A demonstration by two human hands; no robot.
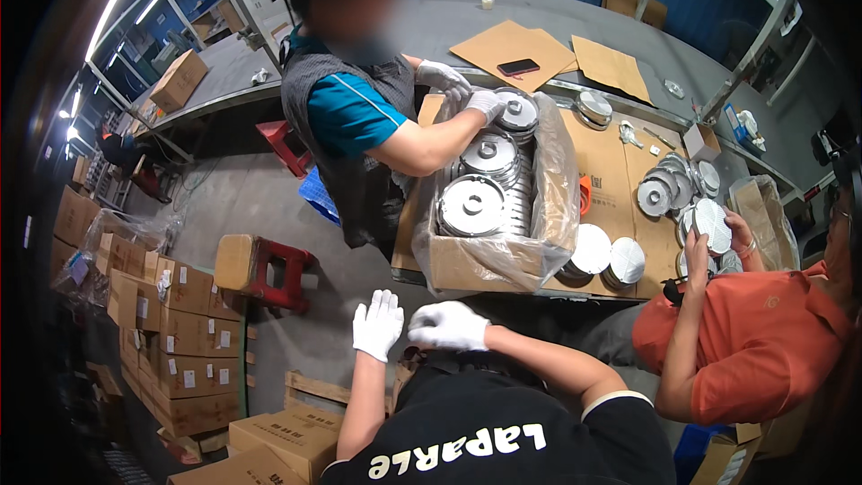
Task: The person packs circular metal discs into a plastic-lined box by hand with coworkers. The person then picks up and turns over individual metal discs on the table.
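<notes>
Both my hands wear white gloves and are held in front of my body, short of the work table. My left hand [377,325] is open, its fingers straight and side by side, with nothing in it. Beside it, a small gap away, my right hand [449,325] is closed with curled fingers; whatever it holds, if anything, is hidden. Ahead to the right stands a carton [489,262] lined with clear plastic. Stacks of round silver metal discs [473,206] with raised centres fill it. My hands touch neither the carton nor the discs.
A gloved co-worker [350,126] reaches into the carton's far end. On the right, a person in orange [745,341] holds a round disc [712,226]. More disc stacks [590,250] lie on cardboard. A red stool [278,274] and stacked cartons [193,341] stand left.
</notes>
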